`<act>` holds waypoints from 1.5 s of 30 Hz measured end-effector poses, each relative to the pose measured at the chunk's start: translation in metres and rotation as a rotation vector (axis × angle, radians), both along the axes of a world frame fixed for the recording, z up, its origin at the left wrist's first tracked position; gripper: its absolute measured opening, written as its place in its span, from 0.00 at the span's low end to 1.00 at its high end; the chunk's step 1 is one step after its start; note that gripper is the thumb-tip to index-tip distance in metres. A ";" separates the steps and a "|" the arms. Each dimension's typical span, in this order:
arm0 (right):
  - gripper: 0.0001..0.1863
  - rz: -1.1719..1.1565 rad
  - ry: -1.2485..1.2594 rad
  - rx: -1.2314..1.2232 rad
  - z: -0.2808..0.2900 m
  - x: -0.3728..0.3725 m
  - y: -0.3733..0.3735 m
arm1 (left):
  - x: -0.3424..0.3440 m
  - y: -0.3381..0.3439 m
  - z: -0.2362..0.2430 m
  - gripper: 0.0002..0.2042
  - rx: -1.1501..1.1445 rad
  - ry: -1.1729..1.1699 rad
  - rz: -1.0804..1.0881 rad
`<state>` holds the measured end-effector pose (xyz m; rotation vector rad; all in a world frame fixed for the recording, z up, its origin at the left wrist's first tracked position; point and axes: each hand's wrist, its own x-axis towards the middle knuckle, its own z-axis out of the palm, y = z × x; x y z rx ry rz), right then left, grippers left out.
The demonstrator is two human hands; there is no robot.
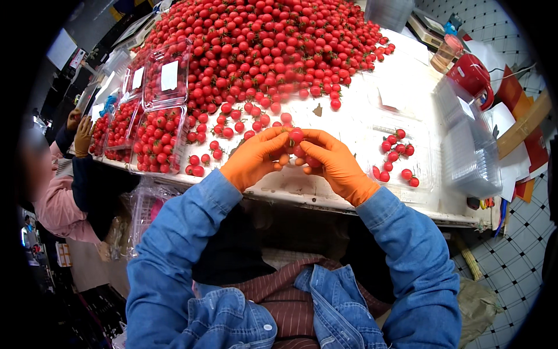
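In orange gloves, my two hands meet over the table's front edge, fingers curled around a few red cherry tomatoes [296,136]. My left hand [250,160] has its thumb and fingertips at the upper tomato. My right hand [340,168] curls round tomatoes lower down; its fingers partly cover them. Just right of it, an open see-through plastic box [427,166] lies on the table with several loose cherry tomatoes [392,156] in it. Beyond my hands rises a large heap of cherry tomatoes [261,52], with strays scattered toward my left hand.
Filled plastic boxes [158,139] line the left side, one lid [167,75] raised. Stacked empty boxes [471,154] stand at the right edge, near a red mug-like container [469,75]. At far left, another person's gloved hands [83,136] are near the boxes. A scale [427,26] sits far right.
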<state>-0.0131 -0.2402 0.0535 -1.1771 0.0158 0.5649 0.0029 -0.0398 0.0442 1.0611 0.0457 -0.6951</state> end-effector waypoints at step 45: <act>0.30 0.105 -1.089 -1.280 -0.041 0.059 -0.013 | 0.013 0.016 -0.018 0.28 1.120 -1.467 -0.282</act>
